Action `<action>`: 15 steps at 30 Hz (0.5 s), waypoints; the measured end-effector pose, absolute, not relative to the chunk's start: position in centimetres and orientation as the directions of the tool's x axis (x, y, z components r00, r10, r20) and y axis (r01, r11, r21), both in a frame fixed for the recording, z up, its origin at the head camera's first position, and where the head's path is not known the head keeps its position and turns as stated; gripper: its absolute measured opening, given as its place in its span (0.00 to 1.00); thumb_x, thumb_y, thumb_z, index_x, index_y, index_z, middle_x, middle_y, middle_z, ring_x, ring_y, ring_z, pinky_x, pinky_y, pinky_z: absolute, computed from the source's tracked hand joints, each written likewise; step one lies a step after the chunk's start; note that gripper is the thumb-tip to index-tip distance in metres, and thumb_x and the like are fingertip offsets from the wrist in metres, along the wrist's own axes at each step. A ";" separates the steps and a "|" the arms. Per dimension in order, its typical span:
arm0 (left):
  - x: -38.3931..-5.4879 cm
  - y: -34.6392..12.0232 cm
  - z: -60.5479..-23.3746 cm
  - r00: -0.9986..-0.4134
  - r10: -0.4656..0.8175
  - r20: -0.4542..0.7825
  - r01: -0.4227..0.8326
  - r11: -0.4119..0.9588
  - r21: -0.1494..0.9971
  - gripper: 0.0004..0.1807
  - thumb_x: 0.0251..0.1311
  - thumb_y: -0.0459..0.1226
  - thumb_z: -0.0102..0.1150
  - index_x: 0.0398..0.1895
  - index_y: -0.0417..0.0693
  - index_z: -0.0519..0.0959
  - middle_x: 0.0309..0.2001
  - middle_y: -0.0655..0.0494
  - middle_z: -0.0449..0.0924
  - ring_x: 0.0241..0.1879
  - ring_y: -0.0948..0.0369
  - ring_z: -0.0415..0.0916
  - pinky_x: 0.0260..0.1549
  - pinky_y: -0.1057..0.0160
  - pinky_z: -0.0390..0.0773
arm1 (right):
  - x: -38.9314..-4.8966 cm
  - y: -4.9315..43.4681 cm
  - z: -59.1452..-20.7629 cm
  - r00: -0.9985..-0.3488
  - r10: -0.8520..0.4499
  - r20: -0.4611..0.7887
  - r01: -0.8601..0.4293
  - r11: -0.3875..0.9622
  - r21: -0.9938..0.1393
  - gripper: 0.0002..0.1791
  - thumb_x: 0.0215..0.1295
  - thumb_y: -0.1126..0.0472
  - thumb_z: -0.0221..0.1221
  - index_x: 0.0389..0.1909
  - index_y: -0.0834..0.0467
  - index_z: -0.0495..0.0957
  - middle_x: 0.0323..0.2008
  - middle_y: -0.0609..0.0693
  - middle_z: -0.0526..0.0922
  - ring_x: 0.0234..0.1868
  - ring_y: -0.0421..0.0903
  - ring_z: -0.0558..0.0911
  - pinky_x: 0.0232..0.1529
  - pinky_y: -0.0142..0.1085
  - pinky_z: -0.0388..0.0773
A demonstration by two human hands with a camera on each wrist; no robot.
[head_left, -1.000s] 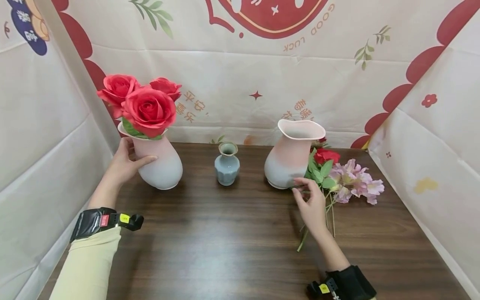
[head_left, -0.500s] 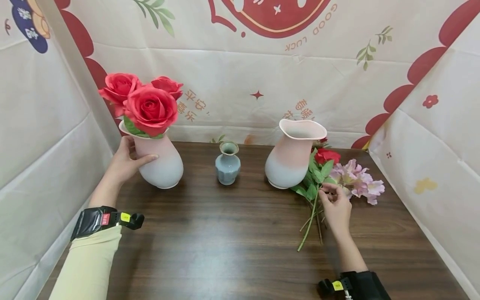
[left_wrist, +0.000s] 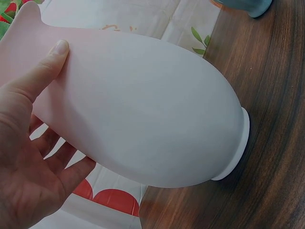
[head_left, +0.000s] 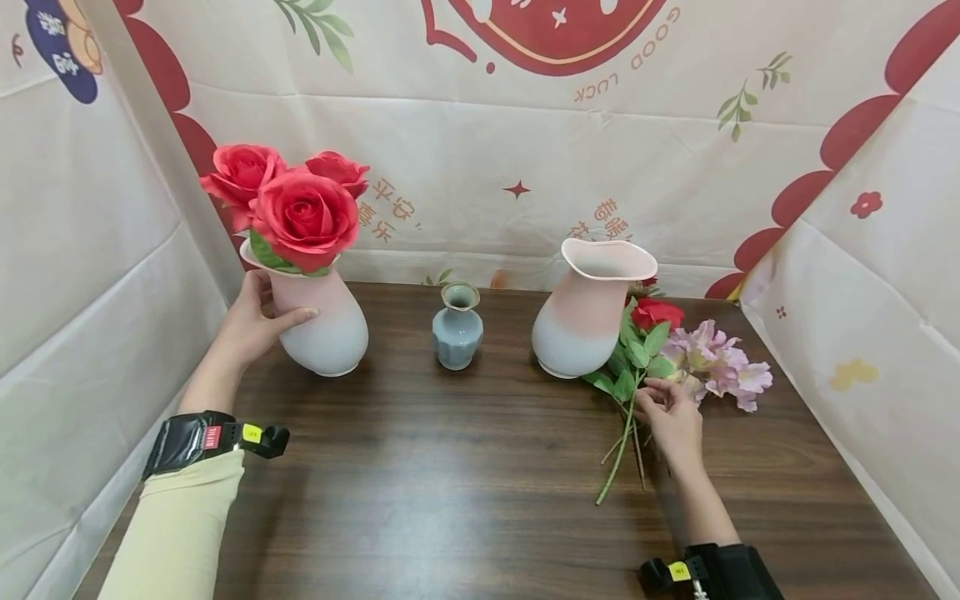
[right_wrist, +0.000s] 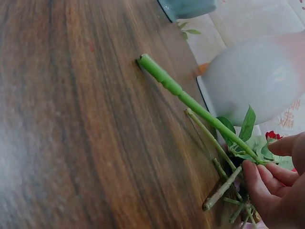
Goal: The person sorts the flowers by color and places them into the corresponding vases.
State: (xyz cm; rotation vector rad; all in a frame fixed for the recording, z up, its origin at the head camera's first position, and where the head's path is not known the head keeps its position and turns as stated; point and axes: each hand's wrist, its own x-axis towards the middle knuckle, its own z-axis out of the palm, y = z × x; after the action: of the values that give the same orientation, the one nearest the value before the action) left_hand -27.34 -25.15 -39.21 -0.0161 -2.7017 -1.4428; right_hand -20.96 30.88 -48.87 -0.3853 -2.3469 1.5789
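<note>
My left hand grips a pink-and-white vase at the left by its neck, thumb across the front and fingers behind it. Three large red roses stand in that vase. In the left wrist view, the vase base is at the wood surface. At the right, my right hand has its fingers bent at a green flower stem, pinching it near its leaves. Other brownish stems lie beside those fingertips. A red rose and pale purple flowers lie beyond the hand.
A second pink-and-white vase stands left of the lying flowers, its mouth without flowers. Between the two large vases is a small blue-green vase. Printed white cloth walls the dark wooden table at the back and sides.
My right hand has moved right, from beside the right-hand vase to the stems, then slightly down. My left hand keeps its grip on the left vase. The view has shifted slightly.
</note>
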 end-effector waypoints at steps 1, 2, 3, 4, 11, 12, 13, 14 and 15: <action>-27.3 -25.1 -39.2 -0.997 -0.027 0.075 0.047 0.557 0.829 0.53 0.58 0.54 0.68 0.74 0.43 0.45 0.73 0.35 0.54 0.72 0.36 0.55 0.67 0.33 0.64 | -21.0 31.0 -48.9 -0.927 0.366 0.080 0.063 0.364 -0.929 0.20 0.70 0.65 0.57 0.59 0.72 0.72 0.30 0.31 0.79 0.29 0.22 0.81 0.36 0.23 0.84; -27.3 -25.1 -39.2 -0.997 -0.026 0.076 0.049 0.556 0.830 0.53 0.58 0.54 0.68 0.74 0.43 0.45 0.73 0.34 0.54 0.72 0.36 0.55 0.67 0.33 0.64 | -21.0 31.0 -48.9 -0.931 0.356 0.076 0.065 0.368 -0.928 0.20 0.71 0.65 0.57 0.59 0.72 0.72 0.30 0.31 0.79 0.30 0.22 0.81 0.36 0.23 0.84; -27.3 -25.1 -39.2 -0.997 -0.027 0.076 0.048 0.556 0.830 0.53 0.58 0.54 0.68 0.74 0.43 0.45 0.73 0.34 0.54 0.72 0.36 0.55 0.68 0.33 0.64 | -21.0 31.1 -48.9 -0.935 0.347 0.072 0.066 0.369 -0.927 0.21 0.71 0.65 0.57 0.59 0.73 0.72 0.30 0.31 0.80 0.30 0.22 0.81 0.37 0.23 0.84; -27.4 -25.1 -39.2 -0.997 -0.027 0.077 0.049 0.557 0.829 0.53 0.58 0.54 0.68 0.74 0.43 0.45 0.73 0.34 0.53 0.72 0.36 0.55 0.68 0.33 0.64 | -21.0 31.2 -48.9 -0.938 0.339 0.070 0.066 0.374 -0.925 0.21 0.71 0.65 0.57 0.59 0.73 0.72 0.31 0.33 0.81 0.30 0.22 0.80 0.37 0.23 0.84; -27.3 -25.1 -39.3 -0.997 -0.027 0.076 0.048 0.557 0.829 0.53 0.58 0.54 0.68 0.74 0.43 0.45 0.73 0.34 0.53 0.72 0.36 0.55 0.68 0.33 0.64 | -20.4 31.5 -48.6 -0.945 0.321 0.056 0.088 0.417 -0.905 0.22 0.70 0.64 0.59 0.59 0.74 0.73 0.35 0.43 0.85 0.28 0.24 0.82 0.35 0.25 0.85; -27.3 -25.1 -39.3 -0.997 -0.027 0.078 0.050 0.558 0.829 0.53 0.58 0.54 0.68 0.74 0.43 0.45 0.73 0.34 0.53 0.72 0.36 0.55 0.68 0.33 0.64 | -20.3 31.6 -48.6 -0.947 0.318 0.050 0.095 0.424 -0.901 0.22 0.70 0.64 0.59 0.60 0.73 0.72 0.34 0.41 0.85 0.27 0.25 0.83 0.35 0.25 0.85; -27.3 -25.1 -39.3 -0.997 -0.026 0.079 0.051 0.558 0.828 0.53 0.58 0.54 0.68 0.74 0.44 0.45 0.73 0.34 0.53 0.72 0.36 0.55 0.67 0.33 0.64 | -20.2 31.6 -48.5 -0.947 0.317 0.043 0.101 0.423 -0.900 0.22 0.70 0.64 0.59 0.60 0.73 0.72 0.32 0.38 0.84 0.26 0.26 0.83 0.34 0.25 0.85; -27.3 -25.1 -39.2 -0.997 -0.026 0.079 0.051 0.558 0.828 0.53 0.58 0.54 0.68 0.74 0.44 0.45 0.73 0.34 0.53 0.72 0.36 0.55 0.67 0.33 0.64 | -20.0 31.6 -48.5 -0.949 0.312 0.036 0.105 0.425 -0.899 0.23 0.70 0.63 0.59 0.60 0.73 0.72 0.31 0.36 0.83 0.25 0.26 0.83 0.34 0.26 0.85; -27.3 -25.1 -39.2 -0.997 -0.026 0.079 0.051 0.557 0.829 0.53 0.58 0.54 0.68 0.74 0.44 0.45 0.73 0.34 0.53 0.72 0.36 0.55 0.67 0.32 0.64 | -20.0 31.5 -48.4 -0.950 0.309 0.031 0.109 0.427 -0.898 0.23 0.70 0.63 0.59 0.60 0.72 0.72 0.30 0.34 0.83 0.25 0.27 0.83 0.34 0.26 0.85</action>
State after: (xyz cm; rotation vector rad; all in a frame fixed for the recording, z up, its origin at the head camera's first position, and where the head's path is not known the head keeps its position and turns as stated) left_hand -27.33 -25.12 -39.24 -0.0220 -2.6997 -1.4404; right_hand -19.96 31.55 -48.42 -0.3694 -2.4866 1.5419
